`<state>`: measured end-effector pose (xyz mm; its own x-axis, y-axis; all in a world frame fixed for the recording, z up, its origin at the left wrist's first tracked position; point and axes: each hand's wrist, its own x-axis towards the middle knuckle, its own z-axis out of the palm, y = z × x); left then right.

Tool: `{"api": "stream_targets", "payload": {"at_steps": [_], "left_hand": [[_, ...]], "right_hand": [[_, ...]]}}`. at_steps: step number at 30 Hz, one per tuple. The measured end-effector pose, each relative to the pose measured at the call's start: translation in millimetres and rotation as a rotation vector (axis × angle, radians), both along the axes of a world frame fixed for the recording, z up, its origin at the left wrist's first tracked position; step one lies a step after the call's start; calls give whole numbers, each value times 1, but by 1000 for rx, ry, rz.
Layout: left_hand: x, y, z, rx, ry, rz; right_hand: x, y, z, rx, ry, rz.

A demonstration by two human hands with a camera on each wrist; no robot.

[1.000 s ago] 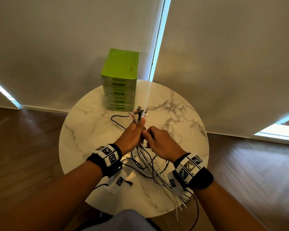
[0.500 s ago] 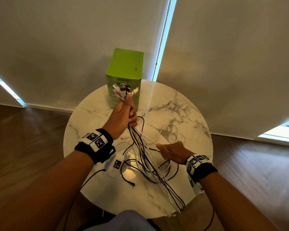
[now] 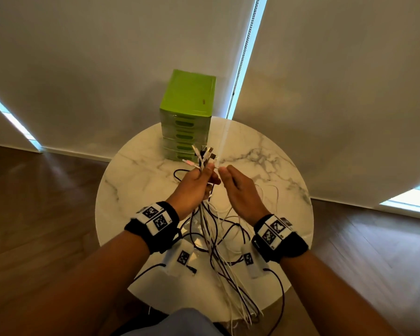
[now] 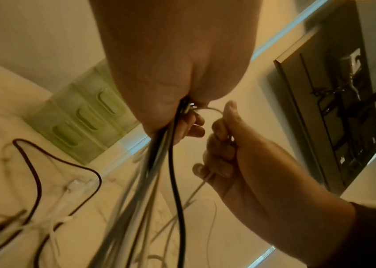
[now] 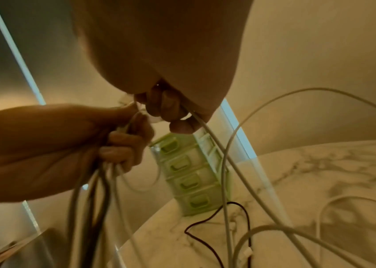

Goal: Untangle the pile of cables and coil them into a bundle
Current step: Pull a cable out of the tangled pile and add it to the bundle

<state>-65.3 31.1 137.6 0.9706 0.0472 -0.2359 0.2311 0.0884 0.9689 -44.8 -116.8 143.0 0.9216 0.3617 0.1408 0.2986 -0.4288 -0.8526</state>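
Observation:
My left hand [image 3: 197, 185] grips a bunch of black and white cables [image 3: 214, 241] above the round marble table [image 3: 136, 190]. Their plug ends [image 3: 204, 155] fan out above its thumb. The strands hang down and trail over the table's near edge. My right hand [image 3: 235, 187] is beside the left, fingers curled round a thin white cable [image 5: 207, 130] whose end it brings up to the plugs. In the left wrist view my left hand [image 4: 173, 116] shows the cables [image 4: 159, 163] leaving its fist, and my right hand [image 4: 223, 145] holds the white strand. A black cable loop [image 3: 180, 173] lies on the table.
A green drawer unit [image 3: 187, 122] stands at the table's far edge, just behind the plugs. Pale blinds with a bead chain [image 3: 238, 69] hang behind it. Dark wood floor [image 3: 46, 214] surrounds the table.
My left hand, raised high with the bunch half a second ago, has come down. My right hand has moved up from the table to beside the left, carrying a white cable.

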Motion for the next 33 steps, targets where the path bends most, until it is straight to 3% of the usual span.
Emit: {"api": "stream_targets", "payload": {"at_steps": [6, 8, 12, 15, 18, 21, 25, 29, 33], "left_hand": [[4, -4, 8, -197, -37, 106], [8, 0, 8, -201, -86, 167], [15, 16, 22, -383, -139, 247], [18, 39, 32, -325, -155, 296], [22, 61, 37, -295, -188, 282], [19, 61, 39, -198, -212, 213], [8, 40, 31, -1, -178, 86], [1, 18, 16, -12, -67, 33], [3, 9, 13, -42, 3, 18]], "right_hand": [[-15, 4, -1, -40, 93, 161], [-19, -7, -15, -93, 186, 208], [-24, -41, -57, -145, 320, 277], [-27, -74, -87, -190, 421, 246], [-22, -96, -99, -356, 448, 181], [-2, -94, -83, -459, 292, 56], [27, -53, -45, -330, 110, -179], [18, -12, -6, -151, 57, -52], [-1, 9, 12, 52, 174, 168]]}}
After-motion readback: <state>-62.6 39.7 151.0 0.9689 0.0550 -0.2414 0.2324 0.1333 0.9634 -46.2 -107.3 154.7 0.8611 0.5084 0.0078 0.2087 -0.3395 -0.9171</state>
